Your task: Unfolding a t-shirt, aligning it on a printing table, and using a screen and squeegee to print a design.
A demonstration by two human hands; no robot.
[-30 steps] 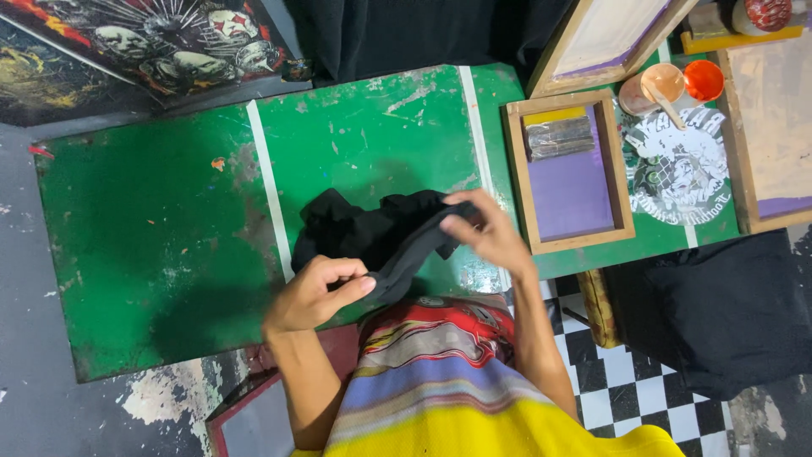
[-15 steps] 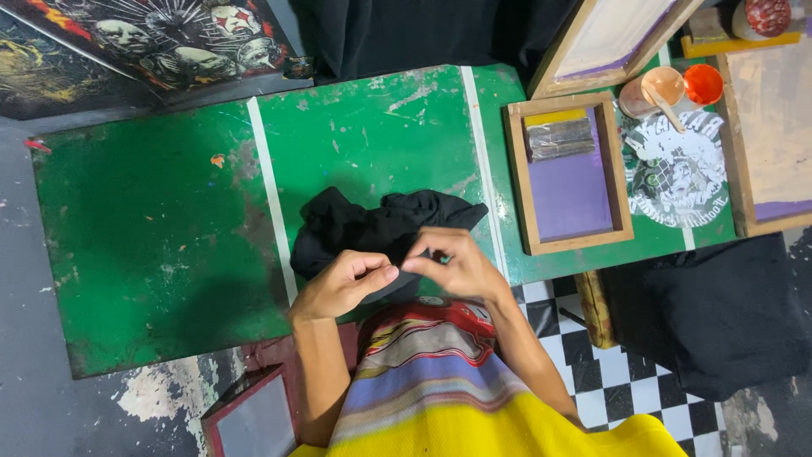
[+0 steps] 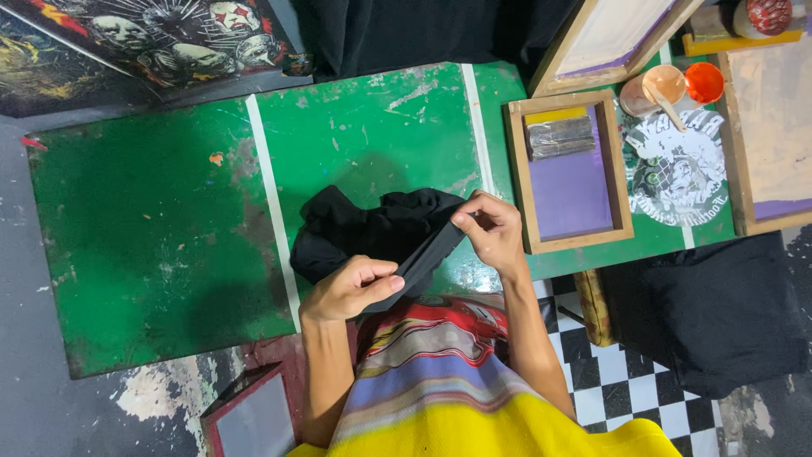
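- Two bare hands were in my view, both clenched on one crumpled black cloth garment point(image 3: 372, 233) that lay bunched near the front edge of the scuffed green worktop point(image 3: 152, 245) with white stripes.
- My left hand point(image 3: 347, 288) pinched the lower end of a flattened strip of the garment, its fingers point(image 3: 385, 283) curled tight over the fabric, just above the striped red, blue and yellow shirt point(image 3: 440, 372) I wore.
- My right hand point(image 3: 495, 233) grasped the upper end of that strip between thumb and fingertips, so the fabric ran taut and slanted between the two hands.
- The rest of the garment sat heaped on the worktop behind the hands, touching the surface.
- Just right of my right hand lay a wooden-framed printing screen with purple mesh point(image 3: 571, 173), a grey-bladed squeegee point(image 3: 560, 137) resting in its upper part.
- Further right I saw a white-and-black printed design point(image 3: 681, 169) on the worktop, with a tan cup point(image 3: 660, 85) and an orange cup point(image 3: 704, 82) beyond it.
- A black cloth pile point(image 3: 719, 313) sat over the checkered floor at right.
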